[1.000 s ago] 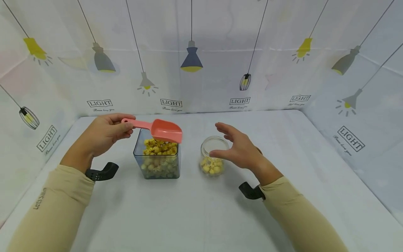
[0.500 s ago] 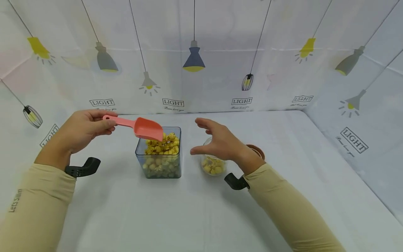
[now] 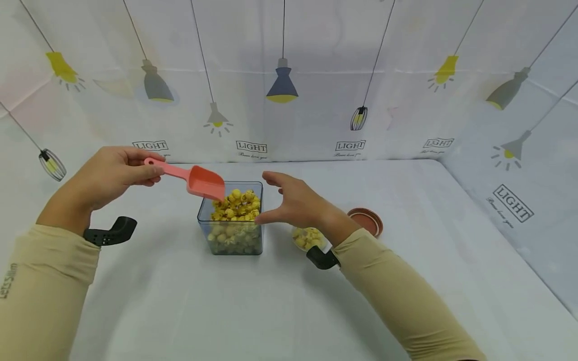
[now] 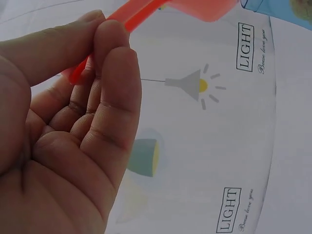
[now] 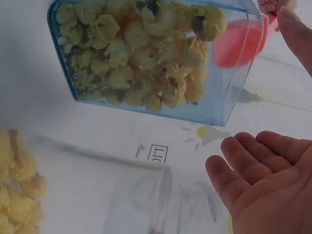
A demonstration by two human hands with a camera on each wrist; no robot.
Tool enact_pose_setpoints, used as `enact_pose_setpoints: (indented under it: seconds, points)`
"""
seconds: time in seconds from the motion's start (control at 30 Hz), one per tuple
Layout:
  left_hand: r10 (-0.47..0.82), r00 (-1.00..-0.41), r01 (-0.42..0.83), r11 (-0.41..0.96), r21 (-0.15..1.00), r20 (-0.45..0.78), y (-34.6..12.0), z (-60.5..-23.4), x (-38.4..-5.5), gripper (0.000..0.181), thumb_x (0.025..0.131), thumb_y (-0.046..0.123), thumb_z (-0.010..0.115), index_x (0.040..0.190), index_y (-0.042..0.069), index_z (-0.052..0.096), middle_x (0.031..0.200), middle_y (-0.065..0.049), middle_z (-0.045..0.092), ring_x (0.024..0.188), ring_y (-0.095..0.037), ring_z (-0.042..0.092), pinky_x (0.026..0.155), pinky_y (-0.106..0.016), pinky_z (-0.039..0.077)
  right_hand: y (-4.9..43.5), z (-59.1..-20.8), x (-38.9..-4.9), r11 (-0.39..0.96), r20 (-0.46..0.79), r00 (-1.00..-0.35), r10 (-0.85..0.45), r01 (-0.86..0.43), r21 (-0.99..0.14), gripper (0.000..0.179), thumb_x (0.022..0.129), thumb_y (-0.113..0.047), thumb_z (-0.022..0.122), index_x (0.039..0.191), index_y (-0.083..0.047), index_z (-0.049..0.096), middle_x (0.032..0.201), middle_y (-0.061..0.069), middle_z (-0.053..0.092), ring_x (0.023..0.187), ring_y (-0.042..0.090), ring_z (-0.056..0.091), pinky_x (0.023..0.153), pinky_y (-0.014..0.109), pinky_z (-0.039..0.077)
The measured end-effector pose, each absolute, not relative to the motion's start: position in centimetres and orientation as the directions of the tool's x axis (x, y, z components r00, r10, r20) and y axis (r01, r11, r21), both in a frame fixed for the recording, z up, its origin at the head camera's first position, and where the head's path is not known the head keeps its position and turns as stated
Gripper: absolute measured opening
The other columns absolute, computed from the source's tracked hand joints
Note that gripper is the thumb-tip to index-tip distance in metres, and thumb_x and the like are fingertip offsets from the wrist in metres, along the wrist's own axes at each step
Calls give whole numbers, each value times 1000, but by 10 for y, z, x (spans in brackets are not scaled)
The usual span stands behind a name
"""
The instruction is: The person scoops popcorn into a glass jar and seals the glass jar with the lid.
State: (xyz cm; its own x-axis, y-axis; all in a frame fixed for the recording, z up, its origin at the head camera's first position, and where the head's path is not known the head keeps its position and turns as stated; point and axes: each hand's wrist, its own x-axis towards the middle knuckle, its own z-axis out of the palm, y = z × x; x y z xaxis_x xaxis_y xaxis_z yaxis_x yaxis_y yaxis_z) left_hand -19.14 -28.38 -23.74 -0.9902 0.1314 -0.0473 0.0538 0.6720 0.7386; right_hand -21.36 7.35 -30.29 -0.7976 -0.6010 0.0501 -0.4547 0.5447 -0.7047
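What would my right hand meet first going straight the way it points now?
Probably the square popcorn container: its nearest side lies just ahead of your right hand. Depth is unclear, so the hand might pass above it instead.

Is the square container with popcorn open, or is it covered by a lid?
Open: no lid lies on the transparent container; popcorn shows inside its uncovered top.

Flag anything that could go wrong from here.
The left hand pinches the scoop near the end of its handle, so it may twist or slip. The right hand is close to the uncovered box; a bump could spill popcorn. The jar, partly hidden by the right arm in the head view, might get knocked.
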Motion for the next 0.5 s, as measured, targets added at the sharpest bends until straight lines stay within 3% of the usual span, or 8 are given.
enact_pose_setpoints:
  seconds: [0.17, 0.33, 0.5]
  points:
    - [134, -990, 66, 730, 681, -48, -277, -228, -191, 57, 96, 43, 66, 136, 3, 59, 100, -5, 72, 90, -16, 66, 97, -57, 39, 66, -303, -215, 565, 29, -791, -611, -461, -684, 103, 80, -43, 85, 158, -9, 27, 160, 6, 32, 140, 28, 40, 110, 40, 37]
    - [143, -989, 88, 776, 625, -38, -265, -221, -192, 49, 98, 42, 64, 132, 7, 62, 101, -6, 73, 95, -24, 65, 89, -49, 42, 59, -304, -218, 589, 5, -791, -612, -459, -665, 106, 79, -46, 85, 158, -8, 25, 161, 6, 31, 144, 24, 33, 114, 42, 32]
    - [163, -987, 127, 822, 556, -15, -250, -214, -192, 43, 98, 37, 65, 127, 6, 65, 94, -6, 71, 90, -26, 61, 72, -39, 43, 56, -304, -220, 597, -20, -787, -616, -450, -664, 107, 79, -46, 84, 159, -8, 24, 161, 5, 29, 146, 21, 29, 116, 41, 28]
